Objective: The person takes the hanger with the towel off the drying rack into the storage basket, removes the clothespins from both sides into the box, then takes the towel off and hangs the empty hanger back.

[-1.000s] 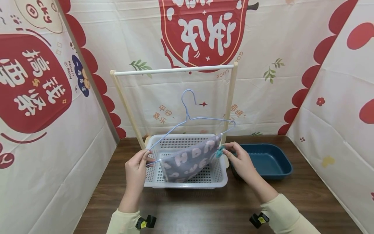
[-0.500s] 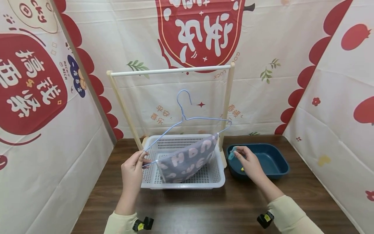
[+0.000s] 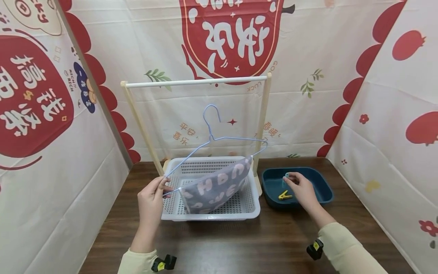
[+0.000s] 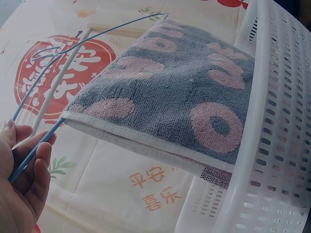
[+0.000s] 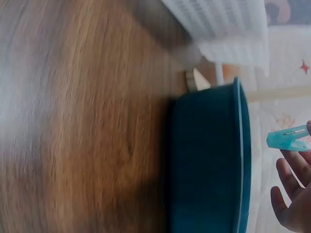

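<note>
My left hand (image 3: 152,196) grips the left end of a blue wire hanger (image 3: 189,155), whose hook points up. Folded over the hanger's lower bar is a grey towel (image 3: 217,187) with pink letters, sloping up to the right, its lower part inside a white basket (image 3: 210,217). In the left wrist view the towel (image 4: 160,92) hangs beside the basket's perforated wall. My right hand (image 3: 302,189) pinches a turquoise clothespin (image 5: 286,139) over the dark blue tub (image 3: 325,190). A yellow clothespin (image 3: 285,195) lies in that tub.
Behind the basket stands a rack with wooden posts (image 3: 141,125) and a white crossbar (image 3: 195,82). Printed cloth walls (image 3: 294,114) enclose the back and both sides of the wooden table (image 3: 219,247).
My right hand has moved right, away from the towel's right end, carrying the turquoise clothespin over the tub. The yellow clothespin has come into full view. My left hand keeps its grip on the hanger.
</note>
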Demonstrator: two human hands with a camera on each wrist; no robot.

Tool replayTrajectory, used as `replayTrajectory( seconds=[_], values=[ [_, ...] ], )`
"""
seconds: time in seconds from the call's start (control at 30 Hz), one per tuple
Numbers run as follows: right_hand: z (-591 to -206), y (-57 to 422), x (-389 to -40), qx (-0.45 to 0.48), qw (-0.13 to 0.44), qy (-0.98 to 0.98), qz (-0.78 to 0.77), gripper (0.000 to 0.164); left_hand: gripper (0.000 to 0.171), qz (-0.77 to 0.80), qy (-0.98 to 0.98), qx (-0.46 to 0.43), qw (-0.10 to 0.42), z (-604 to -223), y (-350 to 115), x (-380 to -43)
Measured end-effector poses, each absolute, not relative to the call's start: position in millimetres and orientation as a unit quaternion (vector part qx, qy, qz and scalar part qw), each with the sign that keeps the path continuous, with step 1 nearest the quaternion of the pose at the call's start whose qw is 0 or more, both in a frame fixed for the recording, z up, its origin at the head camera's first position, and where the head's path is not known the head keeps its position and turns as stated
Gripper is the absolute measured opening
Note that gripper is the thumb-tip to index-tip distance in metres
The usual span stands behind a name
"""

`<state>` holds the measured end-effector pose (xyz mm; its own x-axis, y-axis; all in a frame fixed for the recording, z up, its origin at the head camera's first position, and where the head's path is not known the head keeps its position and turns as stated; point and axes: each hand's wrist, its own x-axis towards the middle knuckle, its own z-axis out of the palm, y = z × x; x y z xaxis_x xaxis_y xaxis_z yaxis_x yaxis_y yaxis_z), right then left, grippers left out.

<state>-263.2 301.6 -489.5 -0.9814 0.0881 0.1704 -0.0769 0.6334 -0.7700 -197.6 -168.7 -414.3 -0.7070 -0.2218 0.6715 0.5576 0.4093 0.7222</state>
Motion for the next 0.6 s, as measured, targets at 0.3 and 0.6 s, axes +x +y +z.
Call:
replayTrajectory(
  seconds=[0.3, 0.6],
  values=[
    [-503.2, 325.3, -272.0, -0.048, 0.085, -0.923, 0.371, 0.057, 0.011, -0.532, -0.757, -0.109, 0.364, -411.3, -171.8, -193.9],
    [-514.7, 342.2, -278.1, -0.081, 0.048, -0.955, 0.282, 0.056, 0.011, -0.528, -0.756, -0.116, 0.369, -408.7, -170.4, -194.0]
  ],
)
